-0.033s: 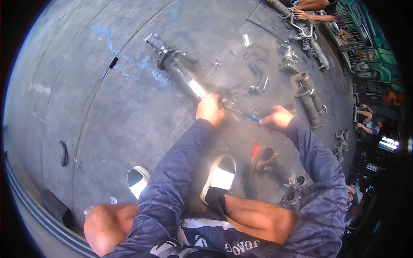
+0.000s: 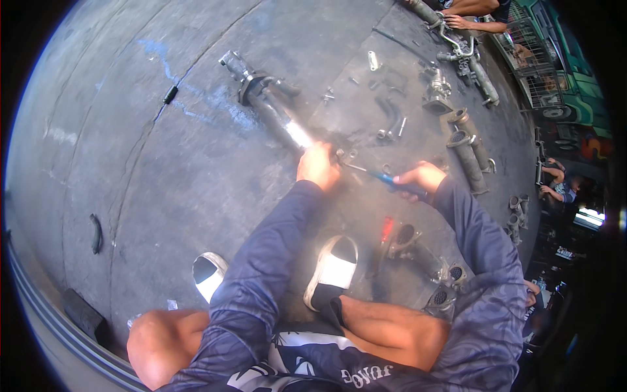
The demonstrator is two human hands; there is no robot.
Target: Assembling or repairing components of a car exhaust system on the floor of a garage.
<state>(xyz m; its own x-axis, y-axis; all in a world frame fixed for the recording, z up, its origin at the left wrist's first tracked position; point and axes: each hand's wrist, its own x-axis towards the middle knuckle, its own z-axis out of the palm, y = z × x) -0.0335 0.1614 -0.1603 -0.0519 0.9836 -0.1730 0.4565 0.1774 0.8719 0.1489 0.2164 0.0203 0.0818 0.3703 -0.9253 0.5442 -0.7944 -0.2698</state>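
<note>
My left hand is closed around the near end of a long silver metal tube, which lies angled away from me with a flanged fitting at its far end. My right hand grips a blue-handled tool whose thin shaft reaches toward the left hand; its tip is too indistinct to make out. Small rings lie near the shaft. Below the right hand, a red-handled tool lies beside flanged metal pipe pieces.
Metal fittings and cylinders lie to my right. Co-workers' hands work on parts at the top right; another person is farther right, near a wire cage and green vehicle. My sandaled feet are below my hands.
My right hand's fingers have shifted very slightly on the blue handle. Little else differs.
</note>
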